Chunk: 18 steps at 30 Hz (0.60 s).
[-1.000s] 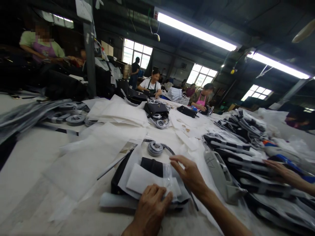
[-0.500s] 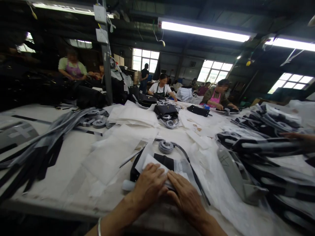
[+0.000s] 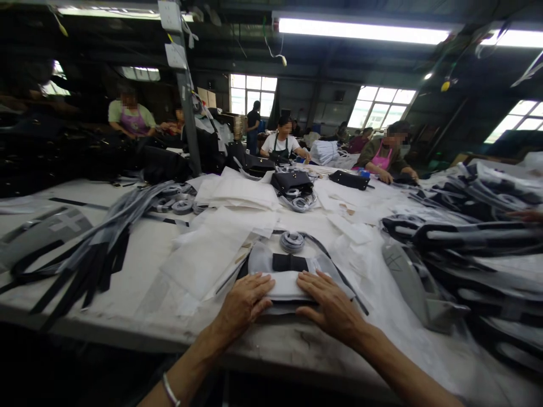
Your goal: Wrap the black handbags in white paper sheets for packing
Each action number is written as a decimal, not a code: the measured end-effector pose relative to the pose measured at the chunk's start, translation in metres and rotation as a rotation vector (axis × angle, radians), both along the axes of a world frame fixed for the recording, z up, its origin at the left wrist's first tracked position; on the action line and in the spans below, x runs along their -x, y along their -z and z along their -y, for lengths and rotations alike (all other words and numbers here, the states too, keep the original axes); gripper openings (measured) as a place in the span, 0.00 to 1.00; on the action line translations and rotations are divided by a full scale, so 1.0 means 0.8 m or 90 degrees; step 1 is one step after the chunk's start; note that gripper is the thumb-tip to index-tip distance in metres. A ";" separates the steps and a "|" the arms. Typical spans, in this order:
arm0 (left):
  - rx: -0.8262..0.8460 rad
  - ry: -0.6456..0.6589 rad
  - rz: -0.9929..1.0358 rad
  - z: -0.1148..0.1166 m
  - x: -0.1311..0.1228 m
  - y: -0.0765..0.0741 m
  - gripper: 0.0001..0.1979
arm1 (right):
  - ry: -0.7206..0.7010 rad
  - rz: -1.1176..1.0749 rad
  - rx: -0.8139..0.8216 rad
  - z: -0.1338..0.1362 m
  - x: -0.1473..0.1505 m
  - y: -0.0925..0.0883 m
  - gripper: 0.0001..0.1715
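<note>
My left hand [image 3: 246, 297] lies with its fingers stretched over the left end of a folded white padding sheet [image 3: 286, 286]. Over the right end of the same sheet rests my right hand [image 3: 333, 299], fingers extended. Beneath the sheet is a black bag [image 3: 289, 263], partly covered by pale wrapping; its lower edge is mostly hidden. A coiled strap in clear wrap [image 3: 292, 241] sits just beyond the bag, and a dark strap [image 3: 318, 242] curves round its right side.
Wrapped dark straps [image 3: 108, 237] spread over the left of the table. White sheets [image 3: 237, 189] are stacked ahead, near another black bag [image 3: 292, 182]. A grey tape dispenser [image 3: 418, 294] and piled wrapped bags [image 3: 479, 240] stand at right. Several people work beyond; another person's hand reaches in at far right.
My hands have moved apart, from close together at the middle to the two ends of the white sheet. The sheet, slanted before, now lies straight across the bag. The view has shifted slightly.
</note>
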State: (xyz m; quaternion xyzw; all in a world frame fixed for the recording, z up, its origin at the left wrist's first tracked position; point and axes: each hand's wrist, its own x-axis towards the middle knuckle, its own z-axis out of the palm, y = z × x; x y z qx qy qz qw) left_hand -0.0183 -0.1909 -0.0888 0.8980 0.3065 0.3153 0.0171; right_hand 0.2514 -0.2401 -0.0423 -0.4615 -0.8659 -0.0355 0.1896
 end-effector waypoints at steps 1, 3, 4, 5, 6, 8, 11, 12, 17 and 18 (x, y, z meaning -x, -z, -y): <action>0.009 0.015 -0.006 -0.002 0.003 -0.004 0.21 | 0.001 -0.008 -0.013 0.000 0.012 0.000 0.33; 0.023 0.040 -0.008 -0.006 0.010 -0.010 0.22 | -0.009 -0.025 -0.037 0.000 0.038 0.008 0.32; 0.030 0.050 -0.001 -0.008 0.014 -0.013 0.23 | -0.011 -0.034 -0.045 0.000 0.050 0.015 0.32; 0.044 0.056 0.011 -0.010 0.017 -0.016 0.23 | -0.008 -0.046 -0.049 -0.001 0.059 0.022 0.31; 0.062 0.056 0.029 -0.011 0.020 -0.019 0.24 | 0.001 -0.061 -0.051 -0.001 0.066 0.028 0.31; 0.101 0.041 0.077 -0.013 0.024 -0.025 0.25 | 0.027 -0.093 -0.055 -0.001 0.072 0.038 0.31; 0.096 0.027 0.178 -0.015 0.025 -0.037 0.16 | 0.052 -0.133 -0.066 0.002 0.070 0.044 0.35; 0.084 0.037 0.203 -0.015 0.025 -0.040 0.10 | 0.054 -0.137 -0.071 0.003 0.069 0.045 0.36; 0.147 0.093 0.274 -0.017 0.026 -0.046 0.08 | 0.060 -0.122 -0.088 0.006 0.068 0.048 0.40; 0.172 0.096 0.282 -0.018 0.028 -0.047 0.07 | 0.061 -0.117 -0.088 0.007 0.069 0.048 0.40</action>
